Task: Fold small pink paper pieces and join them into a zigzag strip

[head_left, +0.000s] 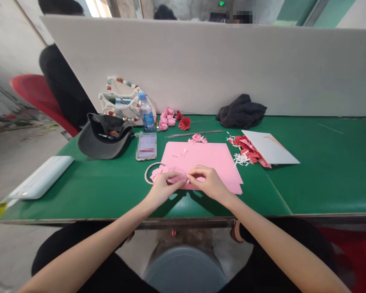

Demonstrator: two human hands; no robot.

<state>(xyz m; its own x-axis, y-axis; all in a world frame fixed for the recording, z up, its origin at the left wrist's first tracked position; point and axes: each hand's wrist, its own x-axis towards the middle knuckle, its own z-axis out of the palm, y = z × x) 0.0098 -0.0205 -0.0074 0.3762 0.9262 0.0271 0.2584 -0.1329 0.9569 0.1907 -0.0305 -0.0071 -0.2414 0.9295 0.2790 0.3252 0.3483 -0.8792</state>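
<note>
My left hand pinches a small piece of pink paper above the front edge of some pink sheets. From the other side, my right hand meets it with thumb and forefinger pressed together at the piece's end. Exactly what the right fingertips grip is too small to make out. Beside the left hand, a roll of tape lies partly under loose pink paper pieces. Folded pink paper bits rest at the sheets' back edge.
Pink paper flowers, a red paper flower, a water bottle and thin wires lie behind. Left are a phone and cap. Right, a white board leans over red scraps. A partition bounds the table.
</note>
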